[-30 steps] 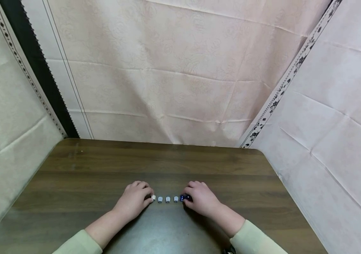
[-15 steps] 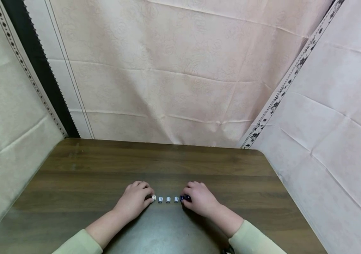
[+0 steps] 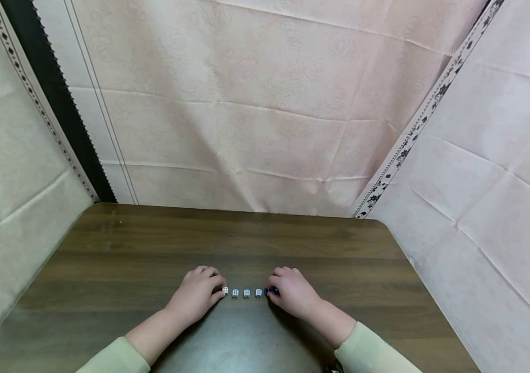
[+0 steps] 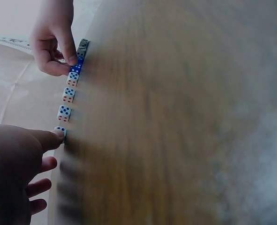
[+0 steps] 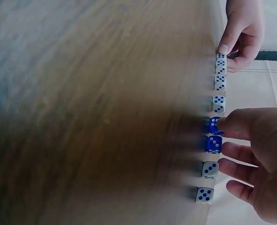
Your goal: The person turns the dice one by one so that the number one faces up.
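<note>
Several dice stand in a row across the table, all with small gaps or touching. At the left end, my left hand pinches a white die between thumb and finger. Three white dice with blue dots, such as the middle die, stand between the hands. My right hand pinches a blue die, its thumb on the near face. Beside that, under the right fingers, are a second blue die and two white dice, one nearer and one at the end; the hand hides these white dice in the head view.
The brown wooden table has rounded far corners. Pale patterned cloth hangs behind it, with more cloth on the right and left sides. A dark strip runs down the left back corner.
The right forearm and sleeve have shifted very slightly left. My left hand and the white dice have stayed in place, and both grips are unchanged.
</note>
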A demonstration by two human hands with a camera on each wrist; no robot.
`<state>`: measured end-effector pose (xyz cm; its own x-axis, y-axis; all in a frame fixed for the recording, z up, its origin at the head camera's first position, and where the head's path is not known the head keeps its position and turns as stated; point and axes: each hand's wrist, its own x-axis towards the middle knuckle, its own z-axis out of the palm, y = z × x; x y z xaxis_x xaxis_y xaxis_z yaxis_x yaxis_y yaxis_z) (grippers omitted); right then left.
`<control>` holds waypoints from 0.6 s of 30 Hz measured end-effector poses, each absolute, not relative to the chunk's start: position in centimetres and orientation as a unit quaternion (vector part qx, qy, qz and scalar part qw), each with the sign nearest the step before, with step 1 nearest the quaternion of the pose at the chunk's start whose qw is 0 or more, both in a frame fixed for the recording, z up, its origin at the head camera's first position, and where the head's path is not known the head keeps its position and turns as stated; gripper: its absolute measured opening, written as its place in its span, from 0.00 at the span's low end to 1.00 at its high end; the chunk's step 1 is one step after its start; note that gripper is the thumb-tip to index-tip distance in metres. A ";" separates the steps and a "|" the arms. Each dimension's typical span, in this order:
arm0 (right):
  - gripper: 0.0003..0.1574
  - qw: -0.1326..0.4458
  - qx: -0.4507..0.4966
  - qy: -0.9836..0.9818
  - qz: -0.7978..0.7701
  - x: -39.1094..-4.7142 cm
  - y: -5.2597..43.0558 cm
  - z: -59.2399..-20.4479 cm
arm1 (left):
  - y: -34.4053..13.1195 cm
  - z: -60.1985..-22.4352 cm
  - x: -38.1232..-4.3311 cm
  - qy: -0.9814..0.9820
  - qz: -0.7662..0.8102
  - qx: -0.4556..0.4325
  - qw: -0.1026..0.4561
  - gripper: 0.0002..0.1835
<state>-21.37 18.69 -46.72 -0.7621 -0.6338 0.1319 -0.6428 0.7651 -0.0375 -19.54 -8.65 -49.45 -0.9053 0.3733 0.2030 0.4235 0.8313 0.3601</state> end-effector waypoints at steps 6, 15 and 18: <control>0.03 0.066 0.349 -0.934 0.044 -21.4 18.6 -46.7 | -8.6 -49.5 -19.5 -0.956 -0.201 -0.207 0.060 0.05; 0.02 0.059 0.342 -0.936 0.052 -21.4 18.7 -46.7 | -8.6 -49.5 -19.5 -0.955 -0.203 -0.206 0.061 0.05; 0.02 0.058 0.341 -0.937 0.054 -21.4 18.6 -46.7 | -8.6 -49.5 -19.5 -0.956 -0.201 -0.206 0.062 0.05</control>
<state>-21.44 18.63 -46.73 -0.7605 -0.6329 0.1451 -0.6454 0.7614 -0.0609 -19.54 -8.62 -49.49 -0.9076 0.3682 0.2018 0.4183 0.8342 0.3594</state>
